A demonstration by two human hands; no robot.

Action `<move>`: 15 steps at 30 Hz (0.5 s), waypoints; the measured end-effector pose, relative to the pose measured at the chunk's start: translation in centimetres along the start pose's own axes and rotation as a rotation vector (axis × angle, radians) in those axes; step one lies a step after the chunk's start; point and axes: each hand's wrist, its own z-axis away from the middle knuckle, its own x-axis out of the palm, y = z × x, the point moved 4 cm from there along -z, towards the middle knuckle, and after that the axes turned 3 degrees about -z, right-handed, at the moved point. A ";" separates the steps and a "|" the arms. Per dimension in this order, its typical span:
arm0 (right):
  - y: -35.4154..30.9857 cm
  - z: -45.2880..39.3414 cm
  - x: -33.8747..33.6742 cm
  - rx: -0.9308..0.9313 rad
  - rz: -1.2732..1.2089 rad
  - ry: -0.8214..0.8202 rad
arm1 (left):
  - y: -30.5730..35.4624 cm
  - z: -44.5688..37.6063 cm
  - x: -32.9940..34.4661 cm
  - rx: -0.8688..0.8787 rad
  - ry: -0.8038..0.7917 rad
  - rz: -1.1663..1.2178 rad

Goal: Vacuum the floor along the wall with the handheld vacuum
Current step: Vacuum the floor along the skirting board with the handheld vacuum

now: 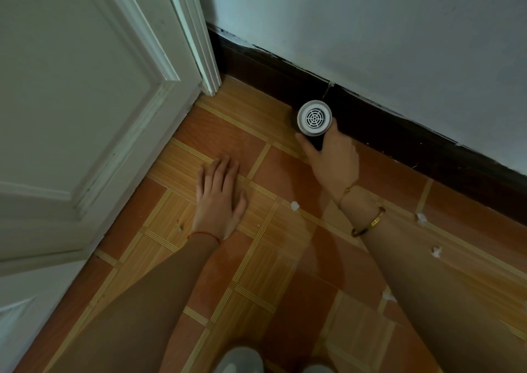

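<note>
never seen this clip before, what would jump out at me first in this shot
The round white vented end of the handheld vacuum stands out against the dark baseboard, gripped from below by the right hand. The left hand lies flat on the orange tiled floor near the white door, and white scraps dot the tiles to the right.

Engraved lettering on gold bangle (pixel 369 224) at right wrist, too small to read; no other text

The tiled floor (pixel 288 258), orange and wood-patterned, meets a dark skirting board (pixel 399 127) along its far edge. Small white scraps (pixel 294 205) lie scattered toward its right side. The left hand (pixel 219 198) rests flat on it.
</note>
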 end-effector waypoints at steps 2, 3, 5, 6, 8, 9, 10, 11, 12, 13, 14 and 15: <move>-0.1 -0.4 0.1 -0.007 -0.060 -0.023 | -0.1 0.0 0.0 -0.003 0.002 0.002; 0.1 -0.5 0.0 0.002 -0.078 -0.018 | -0.1 0.0 0.0 -0.005 0.001 -0.002; 0.5 -0.3 -0.4 0.031 -0.094 0.009 | -0.2 0.0 0.0 -0.006 -0.003 -0.009; 0.7 -0.2 -0.6 0.038 -0.107 0.008 | -0.1 0.0 0.0 -0.006 -0.006 -0.008; 0.9 0.2 -0.7 0.030 -0.157 -0.055 | -0.1 0.0 0.1 -0.007 -0.013 -0.013; 1.0 0.5 -0.6 0.030 -0.184 -0.107 | -0.1 0.0 0.1 -0.007 -0.018 -0.017; 0.9 0.9 -0.6 0.027 -0.200 -0.153 | -0.1 0.0 0.1 -0.006 -0.022 -0.020; 0.9 1.4 -0.6 0.022 -0.193 -0.174 | -0.1 0.0 0.1 -0.004 -0.022 -0.018; 0.8 1.9 -0.8 0.020 -0.170 -0.170 | -0.1 0.0 0.0 -0.003 -0.020 -0.014; 0.9 2.5 -1.0 0.022 -0.143 -0.151 | -0.1 0.0 0.0 -0.001 -0.018 -0.013; 0.9 3.2 -1.4 0.032 -0.122 -0.131 | -0.1 0.0 0.0 0.000 -0.017 -0.015; 1.2 3.8 -1.7 0.049 -0.111 -0.122 | 0.0 0.0 0.0 0.002 -0.018 -0.020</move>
